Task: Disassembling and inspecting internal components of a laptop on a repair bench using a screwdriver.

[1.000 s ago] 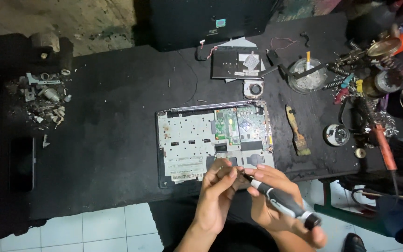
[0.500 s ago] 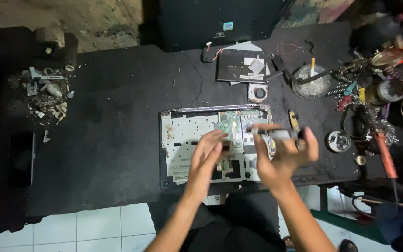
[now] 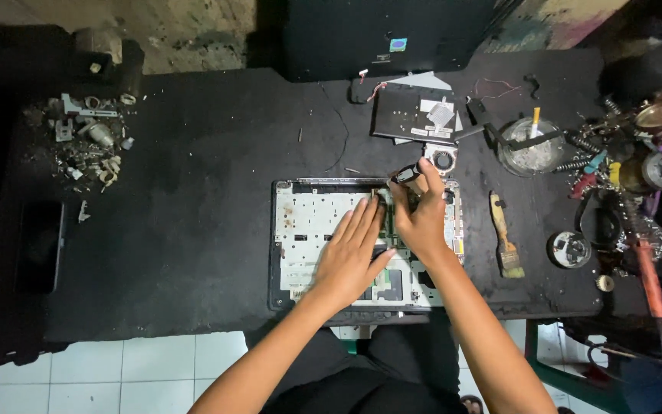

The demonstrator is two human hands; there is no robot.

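Note:
An opened laptop base [image 3: 300, 230], silver-white inside with a green circuit board, lies on the black table [image 3: 193, 199]. My left hand [image 3: 352, 249] rests flat on it, fingers together and pointing toward the far edge. My right hand [image 3: 421, 215] is beside it over the base's far right part, gripping a dark screwdriver [image 3: 405, 175] whose handle sticks up near the base's far edge. The tip is hidden under my fingers.
A small fan [image 3: 441, 161] and a dark panel [image 3: 411, 115] lie just beyond the base. A brush [image 3: 505, 234] lies to its right. A glass dish [image 3: 530, 146], springs and tools crowd the right side. Small parts [image 3: 90, 146] and a phone [image 3: 40, 245] sit at left.
Both hands moved from the table's near edge up onto the laptop base. The screwdriver went from pointing right and low to standing at the base's far edge. The left hand flattened.

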